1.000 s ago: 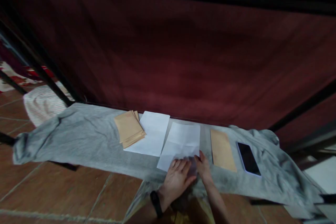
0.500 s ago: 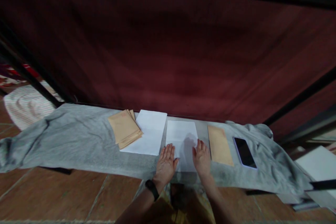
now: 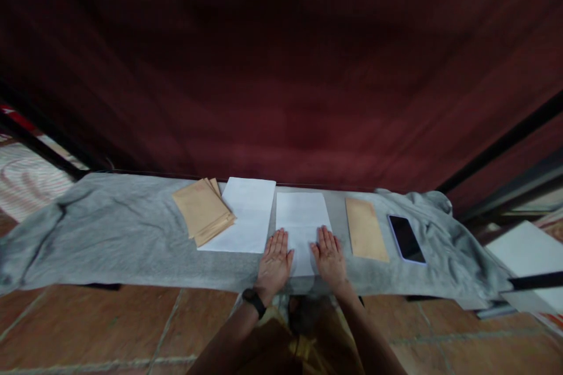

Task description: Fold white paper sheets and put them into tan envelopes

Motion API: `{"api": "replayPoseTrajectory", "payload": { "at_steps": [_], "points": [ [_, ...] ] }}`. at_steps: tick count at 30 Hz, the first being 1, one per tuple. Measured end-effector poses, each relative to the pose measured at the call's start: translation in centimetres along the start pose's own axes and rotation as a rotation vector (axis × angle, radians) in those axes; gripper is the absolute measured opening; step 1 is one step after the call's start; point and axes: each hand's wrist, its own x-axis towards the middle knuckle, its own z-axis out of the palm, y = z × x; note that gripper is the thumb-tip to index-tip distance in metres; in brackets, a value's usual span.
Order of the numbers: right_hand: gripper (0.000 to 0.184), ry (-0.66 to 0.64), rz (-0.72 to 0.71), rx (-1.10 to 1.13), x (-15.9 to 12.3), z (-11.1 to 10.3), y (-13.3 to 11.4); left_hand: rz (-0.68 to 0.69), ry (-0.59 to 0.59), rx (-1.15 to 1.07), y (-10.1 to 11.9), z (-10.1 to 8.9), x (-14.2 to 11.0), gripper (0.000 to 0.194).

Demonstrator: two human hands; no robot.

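A white sheet of paper [image 3: 301, 211] with a faint crease across it lies flat on the grey cloth in front of me. My left hand [image 3: 275, 261] rests flat on its left edge, fingers stretched out. On the right edge lies my right hand [image 3: 329, 255], palm down with the fingers extended. Left of this sheet is a second white paper [image 3: 253, 211], partly covered by a fanned pile of brown envelopes [image 3: 202, 208]. A single brown envelope [image 3: 366, 229] lies to the right of my right hand.
The grey cloth [image 3: 127, 234] drapes over a long narrow surface. A smartphone [image 3: 407, 239] with a lilac edge lies at the right. A dark red panel [image 3: 281, 99] rises behind, with dark bars [image 3: 497, 146] at the sides. Tiled floor [image 3: 211, 316] shows below.
My right hand has turned from resting on its side near the sheet's edge to lying flat on the paper. My left hand stays flat on the left edge. The view has shifted slightly.
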Motion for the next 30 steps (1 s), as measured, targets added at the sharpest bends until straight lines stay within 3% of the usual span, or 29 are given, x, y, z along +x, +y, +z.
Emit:
{"api": "replayPoseTrajectory", "payload": {
  "at_steps": [4,9,11,15,20,25,30],
  "points": [
    [0.06,0.034,0.037,-0.023,-1.0,-0.1,1.7,-0.037,-0.014,-0.007,-0.2,-0.3,-0.1,0.058],
    [0.062,0.0,0.074,-0.033,-1.3,-0.4,2.0,-0.096,-0.01,-0.013,0.5,-0.3,-0.1,0.057],
    [0.062,-0.01,0.078,-0.032,-1.2,-0.4,1.9,-0.062,0.006,-0.032,1.2,-0.3,-0.2,0.057],
    [0.061,-0.018,0.083,-0.027,-1.2,-0.4,2.0,0.157,-0.045,-0.092,2.8,-0.1,-0.7,0.057],
    [0.058,0.032,0.148,0.009,-1.4,-0.4,1.5,0.083,-0.055,-0.059,2.9,0.6,-0.5,0.057],
    [0.057,0.076,0.138,0.118,1.5,0.3,-1.3,-0.017,-0.025,-0.039,2.1,1.3,2.1,0.057],
    [0.051,-0.109,-0.014,0.211,6.5,1.8,-4.2,0.016,-0.116,-0.033,1.6,2.1,5.7,0.061]
  ]
}}
